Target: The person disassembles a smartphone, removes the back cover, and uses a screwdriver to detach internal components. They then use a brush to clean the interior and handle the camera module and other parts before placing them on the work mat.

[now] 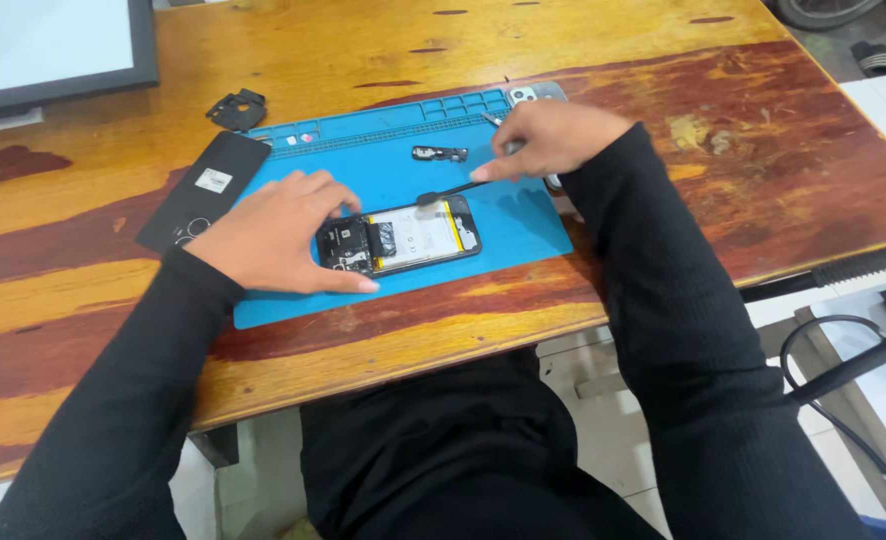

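The opened phone (pixel 400 236) is seen lying flat near the middle of the blue mat (pixel 523 235), back cover off, with its pale battery and dark circuit board exposed. It is being pinned at its left end by the left hand (pixel 278 232), palm down and fingers spread over the mat; nothing is clenched here, the phone is simply being pressed, apparently so that it cannot slide under the tool. The thin black pry tool (pixel 453 190) is pinched between thumb and fingers of the right hand (pixel 553 138), and its tip is set against the phone's upper edge, just at the top of the battery. The tool is held low and slanted, a likely way to get under a seam rather than stab down.

The mat looks soft and rubbery, with small moulded compartments along its far edge where tiny parts are kept. A small dark bracket (pixel 439 153) is left loose on the mat above the phone. The removed back cover (pixel 206 190), flat, black and glossy, is laid half off the mat's left edge, and a black plastic frame piece (pixel 237 108) rests beyond it on the tabletop (pixel 763 160), whose wood is varnished and streaked red and amber.
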